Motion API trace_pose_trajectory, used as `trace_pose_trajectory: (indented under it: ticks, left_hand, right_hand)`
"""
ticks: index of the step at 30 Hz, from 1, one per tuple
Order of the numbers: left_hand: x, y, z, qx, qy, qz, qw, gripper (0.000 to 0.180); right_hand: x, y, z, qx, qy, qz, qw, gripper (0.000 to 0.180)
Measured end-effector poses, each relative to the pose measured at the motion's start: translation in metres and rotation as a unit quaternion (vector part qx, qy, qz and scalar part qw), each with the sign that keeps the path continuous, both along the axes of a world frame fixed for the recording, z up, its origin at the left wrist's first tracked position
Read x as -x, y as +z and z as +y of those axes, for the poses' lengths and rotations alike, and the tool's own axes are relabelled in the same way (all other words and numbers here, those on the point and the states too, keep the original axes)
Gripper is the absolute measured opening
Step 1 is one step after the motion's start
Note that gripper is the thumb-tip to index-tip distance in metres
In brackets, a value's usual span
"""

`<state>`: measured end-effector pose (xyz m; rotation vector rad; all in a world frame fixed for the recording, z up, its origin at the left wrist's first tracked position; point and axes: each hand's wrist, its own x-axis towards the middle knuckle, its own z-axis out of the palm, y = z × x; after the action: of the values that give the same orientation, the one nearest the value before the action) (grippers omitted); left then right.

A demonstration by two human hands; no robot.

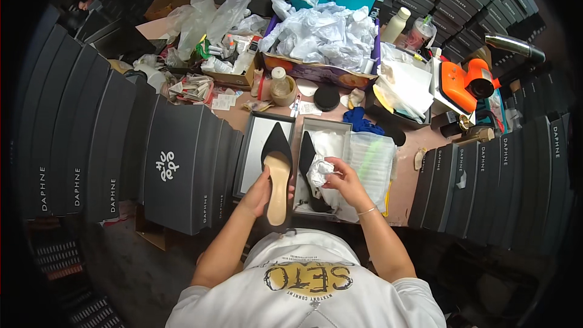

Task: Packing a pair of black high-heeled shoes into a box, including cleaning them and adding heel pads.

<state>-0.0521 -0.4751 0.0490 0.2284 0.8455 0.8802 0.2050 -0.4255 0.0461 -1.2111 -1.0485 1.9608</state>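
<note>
My left hand (260,194) grips a black pointed flat shoe (279,176), its beige insole facing up and its toe pointing away from me. In my right hand (345,183) is a crumpled wad of white tissue paper (320,171), pinched between the fingers. Below that wad, a second black shoe (307,151) lies along the left side of an open grey shoebox (327,125) lined with white paper. Partly behind the held shoe is a grey box lid (248,140) with a pale inside.
White foam sheets (373,164) lie right of the shoebox. Stacked dark shoeboxes (176,164) wall the left, and more shoeboxes (486,176) line the right. Beyond stand a purple carton (316,71) of crumpled paper, a glue jar (282,88), a blue cloth (363,121) and an orange device (461,85).
</note>
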Motion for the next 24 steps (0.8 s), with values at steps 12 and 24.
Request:
trace_pose_trajectory:
  ticks: [12, 24]
  left_hand:
    - [-0.075, 0.003, -0.031, 0.006, 0.036, 0.042, 0.998, 0.039]
    - [-0.033, 0.013, 0.003, -0.065, -0.033, 0.156, 0.985, 0.033]
  right_hand:
    - [0.063, 0.016, -0.017, -0.381, -0.025, -0.374, 0.845, 0.031]
    - [0.045, 0.033, 0.028, -0.223, 0.122, -0.172, 0.952, 0.082]
